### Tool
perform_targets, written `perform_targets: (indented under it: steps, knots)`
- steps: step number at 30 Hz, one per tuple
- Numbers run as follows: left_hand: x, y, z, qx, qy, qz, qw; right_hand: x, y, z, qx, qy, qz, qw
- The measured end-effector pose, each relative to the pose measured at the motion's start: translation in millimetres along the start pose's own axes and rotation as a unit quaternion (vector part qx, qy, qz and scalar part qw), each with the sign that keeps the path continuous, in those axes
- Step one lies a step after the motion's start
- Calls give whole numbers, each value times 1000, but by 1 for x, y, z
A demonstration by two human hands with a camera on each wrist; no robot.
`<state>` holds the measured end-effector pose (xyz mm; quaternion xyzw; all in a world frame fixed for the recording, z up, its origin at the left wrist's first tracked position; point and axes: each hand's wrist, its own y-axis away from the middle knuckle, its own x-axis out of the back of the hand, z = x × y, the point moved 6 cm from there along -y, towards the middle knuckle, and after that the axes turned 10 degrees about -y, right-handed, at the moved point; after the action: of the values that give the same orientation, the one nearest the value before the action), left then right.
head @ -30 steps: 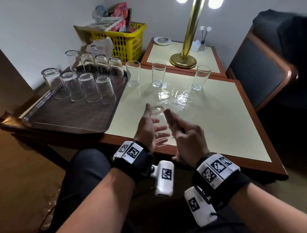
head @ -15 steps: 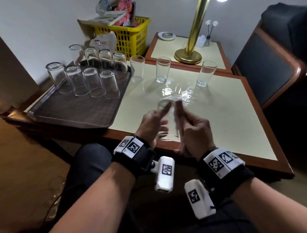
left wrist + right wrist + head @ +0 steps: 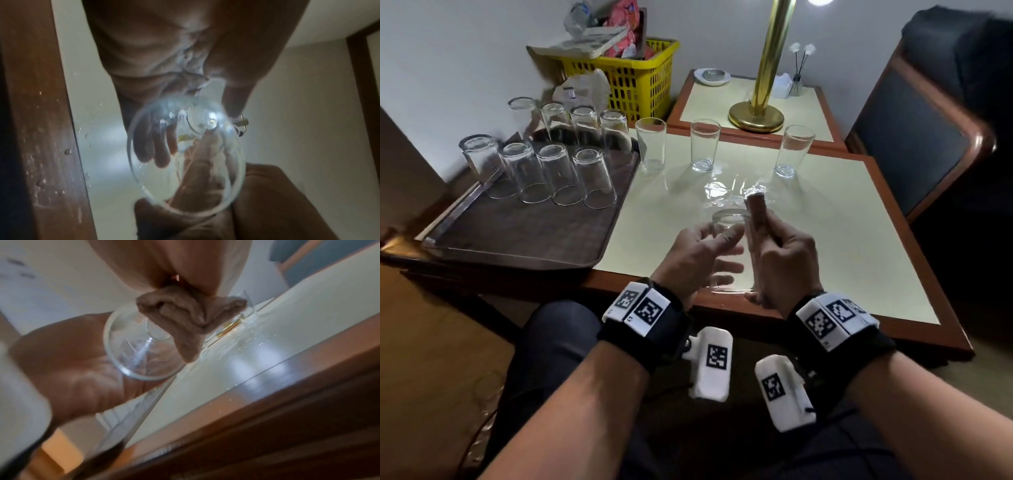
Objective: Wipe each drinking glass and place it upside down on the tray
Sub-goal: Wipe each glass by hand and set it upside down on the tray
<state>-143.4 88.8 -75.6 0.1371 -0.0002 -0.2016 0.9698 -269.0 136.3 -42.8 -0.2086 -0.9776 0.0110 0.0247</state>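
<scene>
My left hand [image 3: 717, 255] grips a clear drinking glass [image 3: 729, 222] above the table's near edge, base away from me, open rim [image 3: 185, 209] towards me. My right hand [image 3: 779, 251] pinches a folded brown cloth [image 3: 755, 214] and holds it against the glass's right side near the base; the right wrist view shows the cloth [image 3: 191, 316] over the glass [image 3: 141, 353]. On the dark tray [image 3: 517, 240] at the left, several glasses [image 3: 558, 174] stand upside down. Three upright glasses [image 3: 650, 145] [image 3: 703, 145] [image 3: 792, 152] stand at the table's back.
Water glistens on the cream tabletop [image 3: 732, 192] just beyond my hands. Behind are a yellow basket [image 3: 633, 85], and a side table with a brass lamp base [image 3: 755, 118] and a small dish [image 3: 712, 76]. A dark chair [image 3: 928, 137] stands at the right.
My right hand has slid the cloth up along the glass towards its base, so the cloth's end now shows above my fingers. The left hand still holds the glass.
</scene>
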Motion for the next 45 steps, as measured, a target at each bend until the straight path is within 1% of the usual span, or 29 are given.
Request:
perform_targets:
  steps: [3, 4, 6, 8, 10, 12, 13, 15, 17, 19, 21, 22, 23, 24, 25, 26, 27, 28, 30, 31, 33, 35, 37, 39, 40, 42, 43, 44, 45]
  knots:
    - [15, -2, 0, -3, 50, 142, 989, -13, 13, -2, 35, 23, -60, 997]
    - [19, -2, -3, 18, 82, 151, 985, -18, 17, -2, 58, 46, -81, 994]
    - [16, -2, -12, 64, 108, 81, 989, -17, 12, 1, 67, 53, -64, 994]
    - [8, 2, -12, 51, 65, 8, 997, -8, 0, 3, 41, 39, -13, 998]
    - [11, 1, -11, 22, 54, 39, 998, -8, -1, 6, 45, 50, -15, 998]
    - [19, -1, -16, 43, 95, 119, 987, -18, 10, 4, 68, 71, -73, 992]
    - [21, -2, -20, 66, 123, 135, 981, -21, 15, 5, 69, 80, -100, 989]
    - [15, -3, -27, 107, 129, 73, 983, -15, 10, 10, 38, 78, -80, 993]
    - [-1, 1, -25, 96, 84, -9, 992, 2, -3, 10, 23, 65, -18, 997]
    - [-5, 0, -22, 58, 67, 12, 996, 9, -6, 9, 21, 69, -7, 997]
    - [0, -3, -22, 57, 90, 90, 990, 2, 4, 12, 20, 50, -50, 997]
    - [1, -4, -23, 69, 104, 105, 987, -1, 10, 14, 19, 57, -70, 996]
    - [0, -5, -27, 90, 105, 89, 986, -2, 11, 17, 15, 64, -73, 995]
    - [-4, -6, -29, 99, 98, 42, 989, 1, 7, 17, 9, 63, -55, 996]
    - [-11, -2, -29, 89, 85, -13, 992, 7, 1, 15, 9, 60, -24, 998]
    - [-15, 0, -29, 66, 74, -37, 994, 14, -4, 15, 11, 64, 1, 998]
    - [-14, 2, -31, 44, 71, -30, 996, 16, -5, 17, 11, 68, 6, 998]
    - [-9, 0, -34, 38, 71, 10, 997, 13, -3, 18, 7, 59, -11, 998]
    - [2, -1, -40, 70, 104, 112, 986, -5, 13, 22, 6, 43, -85, 995]
    - [4, 0, -42, 91, 129, 125, 979, -10, 19, 25, 12, 56, -104, 993]
    - [1, -1, -46, 120, 120, 63, 984, -7, 13, 25, 8, 61, -66, 996]
    - [-8, 4, -36, 83, 76, 1, 994, 8, -1, 21, 10, 60, 6, 998]
    - [-4, 3, -29, 44, 75, 38, 995, 8, -2, 19, 9, 56, 2, 998]
    - [5, 0, -30, 65, 108, 111, 986, -6, 12, 17, 6, 43, -62, 997]
    - [6, -2, -32, 88, 112, 104, 984, -10, 16, 18, 19, 60, -76, 995]
    - [-1, -3, -36, 108, 88, 0, 990, -5, 7, 16, 43, 83, -38, 995]
    - [-5, -1, -35, 88, 63, -45, 993, 3, 1, 13, 45, 84, 3, 995]
    - [-7, 0, -32, 55, 50, -54, 996, 10, -4, 11, 43, 79, 30, 995]
    - [-7, 0, -28, 34, 52, -34, 997, 12, -5, 10, 37, 75, 34, 996]
